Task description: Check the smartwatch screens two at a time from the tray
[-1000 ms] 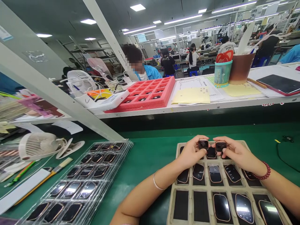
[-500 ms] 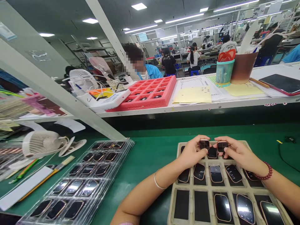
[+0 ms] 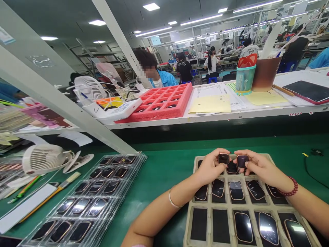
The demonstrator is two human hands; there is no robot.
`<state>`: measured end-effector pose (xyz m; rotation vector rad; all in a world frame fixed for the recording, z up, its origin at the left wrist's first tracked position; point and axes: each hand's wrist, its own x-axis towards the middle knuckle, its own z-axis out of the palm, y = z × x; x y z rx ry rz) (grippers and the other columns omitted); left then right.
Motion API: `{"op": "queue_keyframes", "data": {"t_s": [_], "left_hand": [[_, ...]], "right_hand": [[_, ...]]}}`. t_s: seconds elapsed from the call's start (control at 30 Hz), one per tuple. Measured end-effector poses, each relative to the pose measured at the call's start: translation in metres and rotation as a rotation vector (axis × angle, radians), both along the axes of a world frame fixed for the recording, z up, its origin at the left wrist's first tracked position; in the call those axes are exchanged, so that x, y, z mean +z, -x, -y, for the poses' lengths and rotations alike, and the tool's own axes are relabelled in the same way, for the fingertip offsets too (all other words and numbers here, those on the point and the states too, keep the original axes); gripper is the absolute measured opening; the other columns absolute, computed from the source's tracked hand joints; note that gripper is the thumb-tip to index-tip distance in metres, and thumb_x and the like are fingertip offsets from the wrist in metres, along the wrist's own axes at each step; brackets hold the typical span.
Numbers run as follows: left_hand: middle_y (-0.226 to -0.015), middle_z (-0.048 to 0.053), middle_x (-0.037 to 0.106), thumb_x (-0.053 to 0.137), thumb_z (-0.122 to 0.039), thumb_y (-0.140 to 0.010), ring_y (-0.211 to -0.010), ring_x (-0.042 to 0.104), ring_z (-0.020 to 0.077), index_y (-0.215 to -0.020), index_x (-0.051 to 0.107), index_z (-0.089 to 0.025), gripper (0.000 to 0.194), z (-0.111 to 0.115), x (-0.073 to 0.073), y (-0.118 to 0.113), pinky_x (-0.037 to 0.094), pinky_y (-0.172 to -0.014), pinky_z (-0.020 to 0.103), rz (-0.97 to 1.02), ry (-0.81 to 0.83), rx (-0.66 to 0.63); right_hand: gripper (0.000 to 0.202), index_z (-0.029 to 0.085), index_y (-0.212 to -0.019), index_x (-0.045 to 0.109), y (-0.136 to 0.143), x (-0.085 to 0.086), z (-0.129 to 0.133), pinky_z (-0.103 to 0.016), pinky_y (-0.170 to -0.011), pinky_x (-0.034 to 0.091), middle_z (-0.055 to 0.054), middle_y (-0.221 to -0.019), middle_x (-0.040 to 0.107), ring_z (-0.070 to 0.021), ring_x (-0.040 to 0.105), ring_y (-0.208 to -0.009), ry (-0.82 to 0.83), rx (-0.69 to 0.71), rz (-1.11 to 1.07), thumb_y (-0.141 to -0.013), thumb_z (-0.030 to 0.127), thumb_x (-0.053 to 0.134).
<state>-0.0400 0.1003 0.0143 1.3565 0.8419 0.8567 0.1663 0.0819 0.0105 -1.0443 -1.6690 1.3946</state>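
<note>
My left hand (image 3: 212, 165) pinches a small dark watch face (image 3: 223, 158) with a gold rim. Beside it, my right hand (image 3: 258, 165) holds a similar watch face (image 3: 242, 161) between thumb and fingers. Both are raised over the back row of a beige compartment tray (image 3: 210, 205). Several gold-rimmed watch faces lie in that tray, such as one (image 3: 243, 227) in the front row, where two compartments at the left show only black bottoms. My hands cover part of the back row.
Left of my arms, stacked clear trays (image 3: 120, 195) hold several watch faces, beside a brush (image 3: 63, 185) and a white fan (image 3: 42, 158). A shelf (image 3: 164, 124) ahead carries a red foam tray (image 3: 183, 103) and cups. A person (image 3: 164, 78) sits beyond.
Both hands stay almost in place with their watch faces. The cross-shaped marks seen on both screens before are gone; the right one now looks purplish with small faint marks.
</note>
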Motion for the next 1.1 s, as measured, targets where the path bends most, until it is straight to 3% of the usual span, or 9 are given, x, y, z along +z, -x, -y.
{"op": "queue_keyframes", "data": {"t_s": [0.17,0.33,0.57,0.73,0.93,1.1], "left_hand": [[-0.089,0.004,0.061,0.058,-0.009,-0.066,-0.071,0.056,0.0104,-0.102,0.053,-0.016,0.037,-0.0008,-0.0004,-0.0001,0.041,-0.060,0.019,-0.037,-0.010,0.015],[-0.084,0.004,0.061,0.056,-0.013,-0.069,-0.065,0.054,0.0097,-0.098,0.055,-0.015,0.029,-0.0016,-0.0023,0.0003,0.042,-0.060,0.021,-0.033,-0.017,0.000],[-0.085,0.003,0.059,0.054,-0.008,-0.066,-0.064,0.054,0.0088,-0.102,0.053,-0.018,0.037,-0.0024,-0.0066,0.0014,0.038,-0.053,0.018,-0.066,-0.040,0.011],[-0.091,0.004,0.060,0.052,-0.007,-0.066,-0.068,0.057,0.0094,-0.106,0.052,-0.019,0.042,-0.0028,-0.0090,0.0022,0.040,-0.057,0.018,-0.073,-0.063,-0.003],[-0.093,0.005,0.060,0.057,-0.009,-0.067,-0.070,0.056,0.0101,-0.105,0.051,-0.017,0.040,-0.0011,-0.0038,0.0004,0.039,-0.058,0.018,-0.061,-0.053,-0.001],[-0.087,0.005,0.061,0.058,-0.014,-0.070,-0.069,0.055,0.0103,-0.103,0.052,-0.015,0.033,-0.0001,-0.0003,0.0000,0.043,-0.065,0.022,0.017,-0.003,-0.007]], "right_hand": [[0.043,0.023,-0.126,0.047,-0.0001,-0.0034,-0.0009,-0.032,-0.065,0.054,-0.006,-0.098,0.062,-0.0179,0.063,-0.079,0.008,-0.003,-0.030,-0.083,0.020,0.049],[0.044,0.023,-0.125,0.046,-0.0005,-0.0030,0.0000,-0.033,-0.072,0.053,-0.007,-0.107,0.062,-0.0182,0.062,-0.084,-0.006,0.021,-0.029,-0.082,0.016,0.048],[0.036,0.023,-0.119,0.052,0.0020,0.0044,0.0027,-0.035,-0.075,0.054,-0.008,-0.112,0.062,-0.0200,0.063,-0.086,-0.022,-0.010,0.004,-0.083,0.026,0.052],[0.036,0.022,-0.121,0.051,0.0014,0.0042,0.0017,-0.032,-0.063,0.054,-0.008,-0.100,0.063,-0.0184,0.062,-0.077,-0.027,-0.011,0.030,-0.087,0.032,0.048],[0.039,0.024,-0.121,0.049,0.0009,0.0014,0.0016,-0.033,-0.071,0.053,-0.007,-0.105,0.062,-0.0192,0.063,-0.084,-0.001,0.037,-0.040,-0.083,0.021,0.050],[0.037,0.024,-0.123,0.049,-0.0007,0.0007,0.0009,-0.032,-0.068,0.053,-0.008,-0.109,0.062,-0.0180,0.063,-0.080,0.014,0.041,-0.029,-0.086,0.023,0.050]]}}
